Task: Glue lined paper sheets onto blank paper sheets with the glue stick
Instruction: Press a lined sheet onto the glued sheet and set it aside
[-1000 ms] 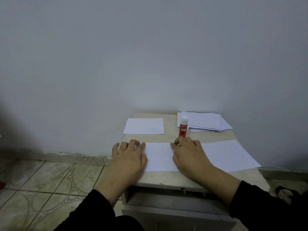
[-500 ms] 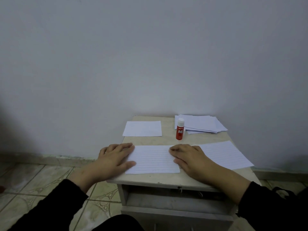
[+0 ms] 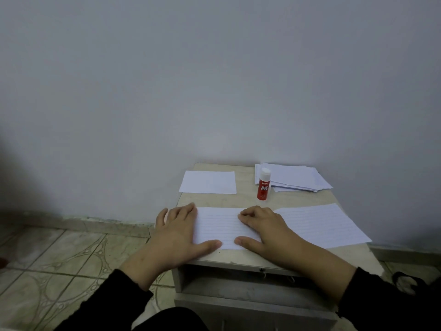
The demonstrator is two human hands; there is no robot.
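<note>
Patterned beige floor tiles [image 3: 71, 254] are filling the lower left of the view, beside a small beige-topped bedside cabinet [image 3: 248, 199] standing against a pale grey wall [image 3: 214, 80].

The left hand [image 3: 177, 231] is lying flat at the cabinet's left front edge, fingers straight and together, thumb spread; it is pressing down on the left end of a white lined paper sheet [image 3: 219, 226] and is grasping nothing. A blank white paper sheet [image 3: 208, 182] is lying flat at the left rear of the top, apart from the hands.

The right hand [image 3: 265, 229] is resting palm-down on the right end of the same lined sheet, fingers slightly bent with the tips touching the paper, thumb extended toward the left thumb; it is also grasping nothing. Both wrists are showing black sleeves.

A red glue stick with a white cap [image 3: 263, 183] is standing upright behind the right hand, capped, just in front of a loose stack of white paper sheets [image 3: 296, 177] at the right rear. A second white lined paper sheet [image 3: 322, 225] is lying flat at the right front, its near corner overhanging the cabinet edge.
</note>
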